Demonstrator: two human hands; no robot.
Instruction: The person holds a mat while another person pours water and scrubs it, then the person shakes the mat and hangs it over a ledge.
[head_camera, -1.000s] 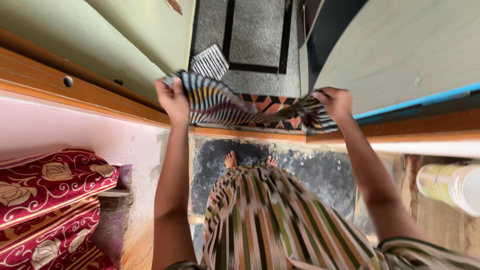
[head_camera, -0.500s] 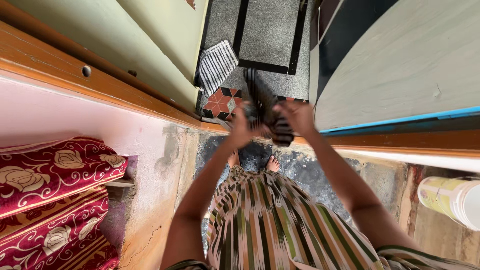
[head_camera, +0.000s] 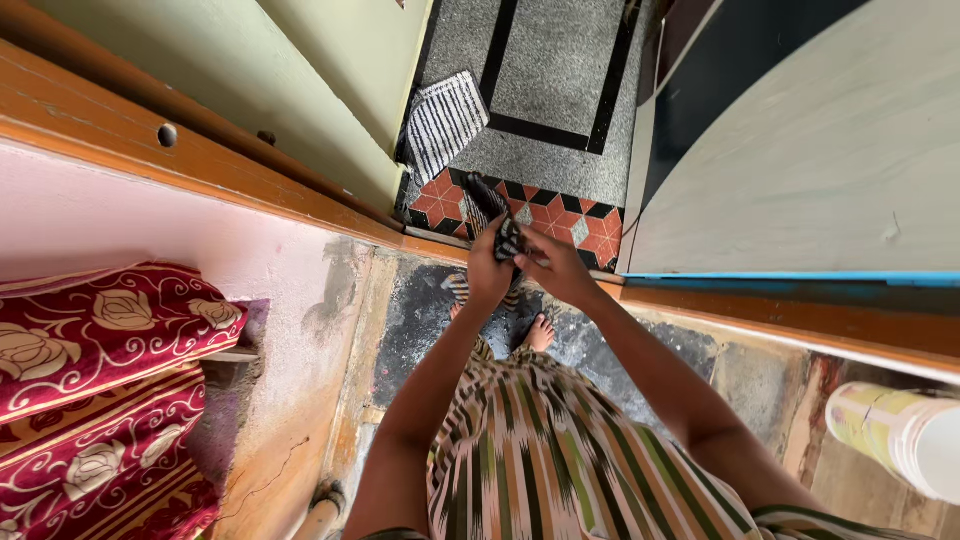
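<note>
I stand in a doorway, looking down past my striped dress at my bare feet. A dark striped cloth is bunched up in front of me. My left hand grips the cloth from the left, and my right hand closes on it from the right, the two hands pressed together. Part of the cloth sticks up above my fingers over the red-and-black tiled threshold.
A second striped cloth lies on the speckled grey floor beyond the threshold. Red floral cushions are stacked at the left against a pink wall. A grey door stands at the right; a pale roll is at the far right.
One second ago my hands held the cloth stretched wide apart. They came together, folding it into a bundle, and have lowered slightly toward my body.
</note>
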